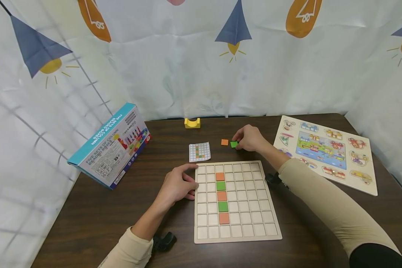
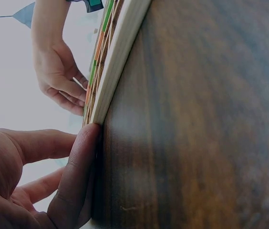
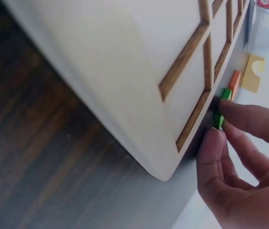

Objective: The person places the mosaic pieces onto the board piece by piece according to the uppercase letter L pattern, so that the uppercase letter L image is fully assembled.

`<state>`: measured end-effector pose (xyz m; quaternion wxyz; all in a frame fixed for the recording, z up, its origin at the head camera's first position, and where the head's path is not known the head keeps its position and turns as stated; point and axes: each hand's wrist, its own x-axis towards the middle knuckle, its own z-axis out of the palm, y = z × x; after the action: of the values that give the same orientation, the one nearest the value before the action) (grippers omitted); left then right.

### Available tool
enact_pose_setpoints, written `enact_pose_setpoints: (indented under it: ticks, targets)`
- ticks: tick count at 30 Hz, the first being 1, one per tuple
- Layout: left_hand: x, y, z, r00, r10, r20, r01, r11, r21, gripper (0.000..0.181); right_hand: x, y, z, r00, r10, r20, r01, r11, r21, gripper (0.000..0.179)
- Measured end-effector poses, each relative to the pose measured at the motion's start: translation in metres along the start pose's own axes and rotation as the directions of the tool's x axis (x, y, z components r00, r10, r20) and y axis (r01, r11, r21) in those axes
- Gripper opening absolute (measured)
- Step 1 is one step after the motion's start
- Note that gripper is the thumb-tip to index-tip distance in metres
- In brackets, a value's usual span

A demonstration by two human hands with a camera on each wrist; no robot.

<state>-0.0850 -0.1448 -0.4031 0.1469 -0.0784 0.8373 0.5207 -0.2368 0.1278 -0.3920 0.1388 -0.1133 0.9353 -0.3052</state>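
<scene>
A wooden grid board [image 1: 238, 238] lies on the table. Orange and green tiles alternate down its third column from the left, among them a green tile [image 1: 222, 206] and an orange tile [image 1: 223, 218]. My left hand [image 1: 176, 184] touches the board's left edge with its fingertips, fingers fairly straight. Beyond the board's far edge, my right hand [image 1: 249, 138] pinches a loose green tile [image 1: 233, 144], seen between thumb and finger in the right wrist view. Just left of that tile lies a loose orange tile [image 1: 224, 142]. A small pattern card [image 1: 199, 151] sits behind the board's far left corner.
On the left stands a blue and white box [image 1: 112, 145]. A small yellow block [image 1: 192, 123] is at the table's back edge. To the right lies a picture puzzle board [image 1: 328, 152], partly behind my right forearm. A printed curtain [image 1: 187, 74] hangs behind the table.
</scene>
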Motion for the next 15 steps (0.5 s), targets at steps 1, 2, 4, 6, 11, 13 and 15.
enact_pose_setpoints:
  ticks: [1,2,4,6,11,13,15]
  targets:
    - [0.0000,0.0000,0.0000,1.000,0.002,0.000,-0.002,1.000,-0.001,0.059,0.0000,-0.0001,0.0002,1.000,-0.001,-0.001,0.001,1.000,-0.006,0.023]
    - [-0.0001,-0.0001,0.0001,1.000,0.003,0.000,-0.003,1.000,-0.002,0.059,-0.0001,-0.0003,0.0004,1.000,-0.003,-0.003,0.003,1.000,-0.012,0.023]
    - [-0.0003,-0.0002,0.0002,1.000,0.005,-0.001,-0.005,1.000,-0.004,0.059,-0.0006,-0.0007,0.0005,1.000,-0.005,-0.005,0.005,1.000,-0.019,0.023]
    - [-0.0004,-0.0003,0.0002,1.000,0.008,-0.002,-0.008,1.000,-0.004,0.059,-0.0010,-0.0012,0.0006,1.000,-0.008,-0.009,0.008,1.000,-0.021,0.022]
    - [-0.0009,-0.0006,0.0003,1.000,0.013,-0.005,-0.013,1.000,-0.005,0.059,-0.0029,-0.0030,0.0006,1.000,-0.009,-0.014,0.008,1.000,-0.020,0.021]
    - [-0.0009,-0.0007,0.0004,1.000,0.013,-0.004,-0.013,1.000,-0.005,0.059,-0.0049,-0.0045,0.0002,1.000,-0.004,-0.013,0.004,1.000,-0.019,0.021]
    - [-0.0009,-0.0007,0.0005,1.000,0.012,-0.004,-0.012,1.000,-0.002,0.059,-0.0074,-0.0061,-0.0002,1.000,-0.001,-0.011,0.001,1.000,-0.018,0.020]
